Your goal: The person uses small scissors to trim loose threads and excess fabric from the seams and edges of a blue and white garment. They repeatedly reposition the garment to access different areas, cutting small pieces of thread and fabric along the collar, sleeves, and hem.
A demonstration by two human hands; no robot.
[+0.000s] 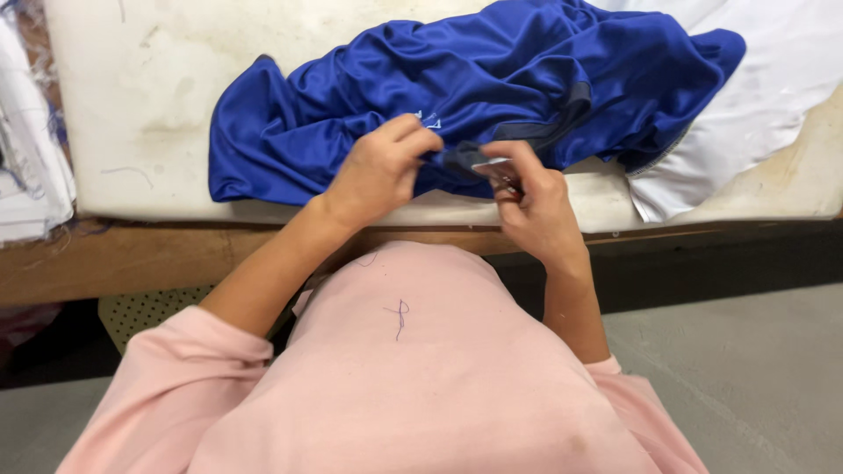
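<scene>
A shiny blue garment (pixel 492 79) lies crumpled on a white padded table (pixel 140 96). My left hand (pixel 382 167) pinches a fold of the blue fabric near the table's front edge. My right hand (pixel 536 206) holds a small metal thread snipper (pixel 496 171) against the same dark blue fold, between the two hands. Both hands sit close together, just above the table's wooden front rail. My pink sleeves and pink top fill the lower part of the view.
White cloth (pixel 755 96) lies under the garment at the right. A stack of white fabric (pixel 26 167) sits at the far left. A brown wooden rail (pixel 114 259) runs along the table front. Grey floor (pixel 755 377) shows at the lower right.
</scene>
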